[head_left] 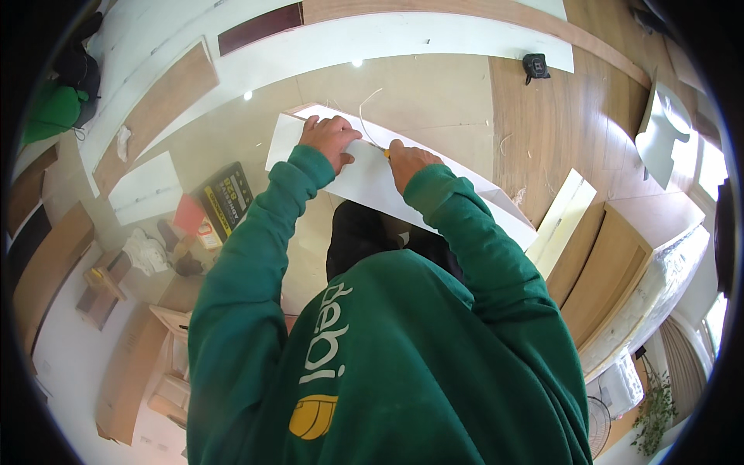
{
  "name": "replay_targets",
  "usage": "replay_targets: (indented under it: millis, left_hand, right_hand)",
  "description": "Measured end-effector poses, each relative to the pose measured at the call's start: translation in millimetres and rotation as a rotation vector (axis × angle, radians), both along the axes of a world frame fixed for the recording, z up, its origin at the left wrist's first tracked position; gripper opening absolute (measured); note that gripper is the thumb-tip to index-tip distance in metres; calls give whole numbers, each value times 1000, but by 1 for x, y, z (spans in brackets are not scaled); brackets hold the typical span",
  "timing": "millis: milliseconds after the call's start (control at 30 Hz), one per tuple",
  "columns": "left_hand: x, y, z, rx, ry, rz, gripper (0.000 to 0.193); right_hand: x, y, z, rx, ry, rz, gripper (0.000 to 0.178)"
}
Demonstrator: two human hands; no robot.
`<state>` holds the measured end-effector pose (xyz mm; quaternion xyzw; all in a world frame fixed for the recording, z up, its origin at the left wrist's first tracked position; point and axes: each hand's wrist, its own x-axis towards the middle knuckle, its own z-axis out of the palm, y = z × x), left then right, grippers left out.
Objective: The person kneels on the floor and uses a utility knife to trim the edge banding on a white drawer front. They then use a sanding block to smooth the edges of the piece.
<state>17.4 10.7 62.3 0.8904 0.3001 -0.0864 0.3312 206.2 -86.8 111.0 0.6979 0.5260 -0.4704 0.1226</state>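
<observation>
A long white box-like piece made of boards lies slantwise in front of my legs, an open hollow showing at its right end. My left hand grips its top board near the left end, fingers bent over the far edge. In my closed right hand is a yellow utility knife, mostly covered by the fingers, its tip at the board's far edge. A thin pale strip curls up from that edge between my hands. The blade itself is too small to make out.
Long white boards lie across the far floor, with a black tape measure on one. A black and yellow carton stands at left, beside a white offcut. A pale narrow panel and a wooden cabinet are at right.
</observation>
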Motion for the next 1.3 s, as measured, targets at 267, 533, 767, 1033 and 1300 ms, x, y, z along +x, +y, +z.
replay_targets:
  millis: [267,533,767,1033,1300]
  left_hand:
    - [-10,-10,-14,47,-115,118,35]
    - [19,-50,-18,450,-170,598,27]
    - [38,-49,-32,456,-194,553,27]
    - [35,-54,-23,346,-164,563,23]
    - [34,-51,-26,341,-224,566,23]
  right_hand:
    - [2,1,10,-6,-25,28,20]
    - [7,-9,8,24,-7,40,16]
    - [9,-10,14,-50,15,19,13]
    - [9,-7,15,-86,17,36,17]
    - [6,6,13,-142,-15,33,15]
